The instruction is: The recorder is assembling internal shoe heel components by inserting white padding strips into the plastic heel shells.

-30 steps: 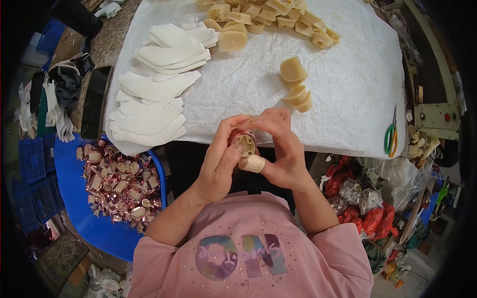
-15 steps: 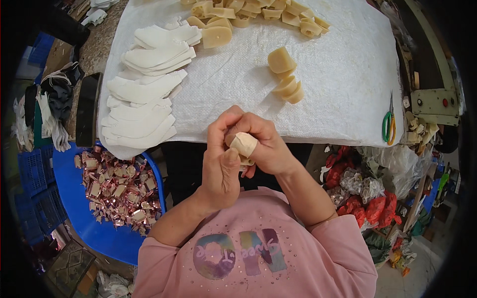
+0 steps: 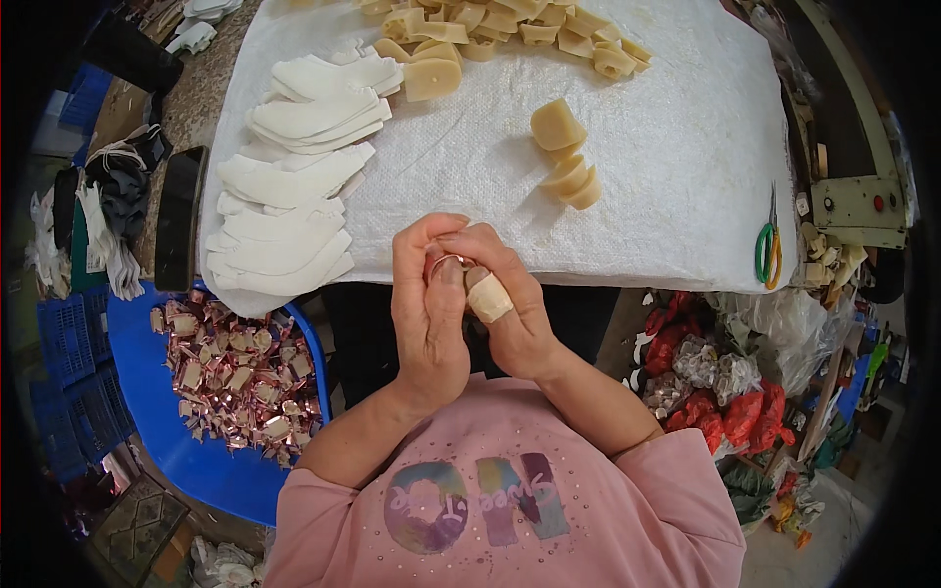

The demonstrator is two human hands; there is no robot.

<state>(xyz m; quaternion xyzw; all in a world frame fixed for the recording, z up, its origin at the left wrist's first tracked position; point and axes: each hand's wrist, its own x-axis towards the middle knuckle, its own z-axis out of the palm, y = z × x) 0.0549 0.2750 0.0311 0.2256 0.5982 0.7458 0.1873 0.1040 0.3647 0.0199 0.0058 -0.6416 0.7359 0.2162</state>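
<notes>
My left hand [image 3: 427, 328] and my right hand [image 3: 518, 318] are closed together in front of my chest, just off the table's near edge. Both grip a small piece with a shiny pink rim [image 3: 453, 259]; my fingers hide most of it. A beige wrap [image 3: 489, 298] goes round my right thumb. Beyond my hands, a few beige heel-shaped blocks [image 3: 557, 124] stand on the white woven sheet [image 3: 451, 167]. More such blocks [image 3: 490, 20] are heaped at the far edge. White curved cut pieces [image 3: 284, 245] lie in overlapping stacks on the left.
At lower left, a blue basin [image 3: 137, 392] holds many shiny pink pieces with beige faces [image 3: 240, 372]. A dark phone [image 3: 181, 220] lies left of the sheet. Scissors [image 3: 767, 250] with green and orange handles rest near its right edge. Red and clear plastic bags [image 3: 745, 412] are piled at right.
My hands have turned the held piece and drawn closer around it. My left thumb now points up along it, and a pink rim shows where a beige part showed before.
</notes>
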